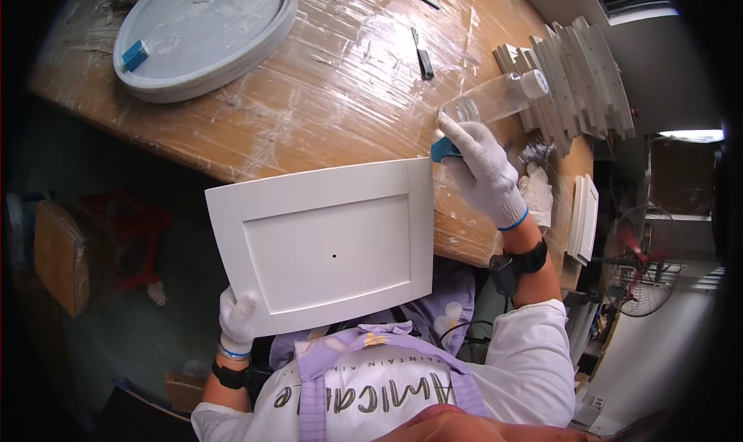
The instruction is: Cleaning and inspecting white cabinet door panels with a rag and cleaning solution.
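Observation:
A white framed panel point(333, 260), like a drawer front with a small hole in its middle, leans tilted between my body and the table edge. My left hand point(238, 316), in a white knit glove, is closed round its lower left corner. Gloved in the same way, my right hand point(481, 167) grips a small blue block point(444, 149), possibly a sanding block, beside the panel's upper right corner. Whether block and panel touch, I cannot tell. Just beyond that hand a clear plastic bottle point(495, 101) with a white cap lies on the table.
The plastic-wrapped wooden table point(340, 125) carries a round grey lid point(209, 32) with another blue block point(135, 56) on it, plus a black knife-like tool point(423, 61). Stacked pale panels point(576, 86) stand at right, near a loose glove point(535, 196). A fan point(641, 260) stands farther right.

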Demonstrator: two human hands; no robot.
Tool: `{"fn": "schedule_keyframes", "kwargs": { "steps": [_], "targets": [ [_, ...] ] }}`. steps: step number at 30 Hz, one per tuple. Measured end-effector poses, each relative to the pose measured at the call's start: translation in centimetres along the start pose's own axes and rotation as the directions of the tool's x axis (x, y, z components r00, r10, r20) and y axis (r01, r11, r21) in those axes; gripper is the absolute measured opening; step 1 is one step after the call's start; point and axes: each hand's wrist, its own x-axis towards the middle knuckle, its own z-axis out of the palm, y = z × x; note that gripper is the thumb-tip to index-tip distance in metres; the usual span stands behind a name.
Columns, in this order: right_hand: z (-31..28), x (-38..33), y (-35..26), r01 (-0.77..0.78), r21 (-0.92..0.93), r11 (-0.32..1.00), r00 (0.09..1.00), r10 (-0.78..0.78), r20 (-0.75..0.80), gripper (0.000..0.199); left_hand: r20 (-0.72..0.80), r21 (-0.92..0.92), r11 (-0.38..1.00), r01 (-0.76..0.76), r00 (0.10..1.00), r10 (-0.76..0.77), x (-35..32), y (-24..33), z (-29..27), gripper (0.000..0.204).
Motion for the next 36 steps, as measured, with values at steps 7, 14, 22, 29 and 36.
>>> {"fn": "schedule_keyframes", "kwargs": {
  "steps": [7, 14, 22, 29, 36],
  "targets": [
    [1.3, -1.2, 0.8, -0.101, 0.001, 0.995, 0.993, 0.101, -0.066, 0.056, -0.015, 0.014, 1.0, -0.009, 1.0, 0.009, 0.0, 0.0, 0.1, 0.053],
    [1.8, -1.6, 0.6, -0.102, 0.067, 0.992, 0.985, 0.111, -0.132, 0.056, -0.017, 0.003, 1.0, -0.004, 1.0, 0.004, 0.1, -0.1, 0.2, 0.054],
    [1.5, -1.2, 0.4, -0.087, -0.042, 0.995, 0.986, 0.08, -0.149, 0.057, -0.014, -0.007, 1.0, -0.006, 1.0, 0.006, 0.1, 0.0, 0.2, 0.057],
    [1.2, -0.9, 0.1, -0.069, -0.081, 0.994, 0.989, 0.057, -0.137, 0.058, 0.003, -0.004, 1.0, -0.002, 1.0, 0.002, 0.3, 0.0, 0.1, 0.058],
    [1.0, 0.2, -1.7, 0.067, -0.023, 0.997, 0.996, -0.068, -0.05, 0.058, -0.013, 0.002, 1.0, 0.001, 1.0, -0.001, 0.1, 0.1, 0.2, 0.059]
  ]
}}
